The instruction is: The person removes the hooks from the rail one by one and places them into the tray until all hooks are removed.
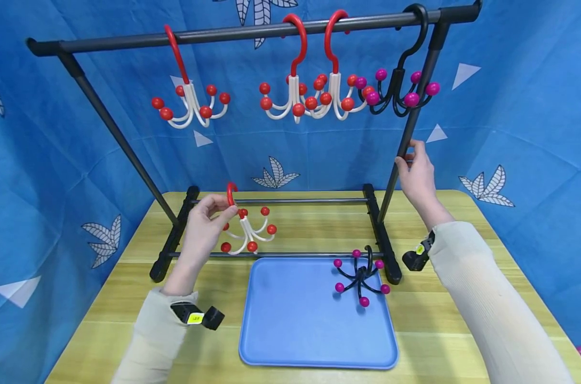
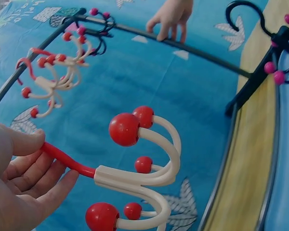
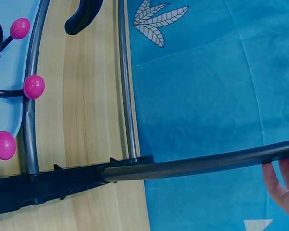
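My left hand (image 1: 206, 218) pinches the red hook of a white multi-arm hanger (image 1: 248, 234) with red balls on its arm tips. This hanger hangs in the air above the lower part of the black rack; in the left wrist view its white arms (image 2: 135, 178) spread beyond the fingers. Up on the right, my right hand (image 1: 419, 173) grips the rack's slanted side post (image 1: 392, 184), thumb in front and fingers partly behind it. Three like hangers with red hooks hang from the top bar (image 1: 252, 33), along with a black hanger (image 1: 396, 88) with magenta balls.
A blue tray (image 1: 314, 341) lies on the wooden table (image 1: 434, 330) before the rack's base. On its far right corner rests another black hanger (image 1: 361, 274) with magenta balls. Blue cloth (image 1: 525, 117) with leaf prints surrounds the table at the back and sides.
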Motion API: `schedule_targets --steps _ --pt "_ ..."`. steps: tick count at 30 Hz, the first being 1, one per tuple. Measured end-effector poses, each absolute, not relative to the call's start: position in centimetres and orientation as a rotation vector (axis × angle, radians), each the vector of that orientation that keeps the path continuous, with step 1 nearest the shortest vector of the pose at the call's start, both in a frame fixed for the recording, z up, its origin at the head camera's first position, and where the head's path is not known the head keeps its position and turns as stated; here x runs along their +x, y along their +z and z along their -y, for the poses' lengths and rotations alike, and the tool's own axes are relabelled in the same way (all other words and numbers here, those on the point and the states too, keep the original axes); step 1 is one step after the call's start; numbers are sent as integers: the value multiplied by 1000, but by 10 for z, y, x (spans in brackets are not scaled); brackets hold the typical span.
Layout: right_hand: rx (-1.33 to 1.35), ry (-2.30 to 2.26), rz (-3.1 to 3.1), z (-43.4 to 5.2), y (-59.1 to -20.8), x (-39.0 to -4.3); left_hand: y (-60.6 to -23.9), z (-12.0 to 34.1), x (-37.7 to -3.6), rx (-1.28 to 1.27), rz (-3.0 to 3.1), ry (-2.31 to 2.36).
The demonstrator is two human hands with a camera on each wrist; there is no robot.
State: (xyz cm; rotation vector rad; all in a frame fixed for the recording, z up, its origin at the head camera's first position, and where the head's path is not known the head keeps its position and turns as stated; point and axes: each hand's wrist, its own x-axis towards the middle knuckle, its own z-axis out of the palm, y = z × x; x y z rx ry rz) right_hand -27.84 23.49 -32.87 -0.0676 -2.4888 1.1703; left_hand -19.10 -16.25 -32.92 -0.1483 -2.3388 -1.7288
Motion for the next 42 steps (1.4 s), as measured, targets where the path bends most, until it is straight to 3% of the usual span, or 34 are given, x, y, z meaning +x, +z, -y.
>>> schedule_targets --steps 27,42 --pt "-65 1163 2474 -233 -328 -280 -398 73 -170 -423 2540 -1927" --pt "-66 1147 2477 -234 -330 -281 -436 44 -166 -631 2577 -1941"
